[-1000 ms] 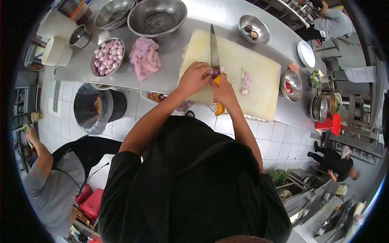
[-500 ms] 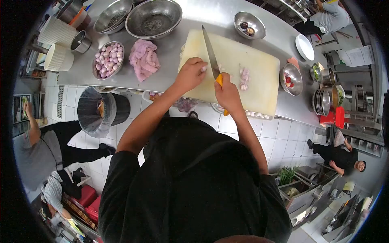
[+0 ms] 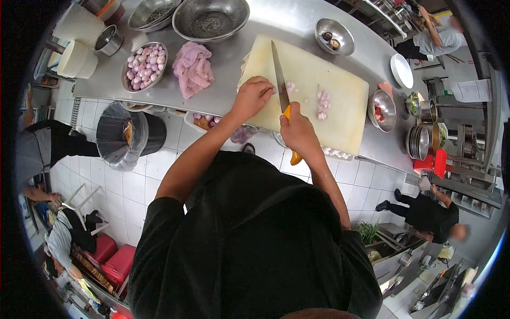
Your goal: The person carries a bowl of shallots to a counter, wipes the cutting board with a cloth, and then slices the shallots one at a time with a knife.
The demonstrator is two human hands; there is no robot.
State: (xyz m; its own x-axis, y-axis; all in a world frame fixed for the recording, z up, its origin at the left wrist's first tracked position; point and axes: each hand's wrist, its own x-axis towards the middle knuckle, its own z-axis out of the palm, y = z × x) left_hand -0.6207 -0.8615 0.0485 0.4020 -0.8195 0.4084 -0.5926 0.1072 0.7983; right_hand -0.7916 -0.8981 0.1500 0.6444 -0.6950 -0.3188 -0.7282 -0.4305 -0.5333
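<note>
My right hand (image 3: 298,128) grips the yellow handle of a long kitchen knife (image 3: 280,77), its blade pointing away from me over a pale cutting board (image 3: 345,85). To the left of the blade, my left hand (image 3: 254,99) has its fingertips pinched together on a small pale shallot piece (image 3: 274,90), mostly hidden by the fingers. Just right of the blade lie a few cut shallot bits (image 3: 290,86). Farther right on the board is a short row of peeled shallots (image 3: 323,101).
Left on the steel counter are a bowl of shallots (image 3: 144,67), a pink cloth (image 3: 192,69) and a metal bowl (image 3: 211,20). Metal bowls (image 3: 382,110) also stand at right. A lined bin (image 3: 123,135) is below the counter's left. Co-workers (image 3: 433,212) are on both sides.
The whole view has shifted slightly. Shallot bits beside the blade show more clearly now. Both hands keep their holds. Co-workers at left and right have changed position.
</note>
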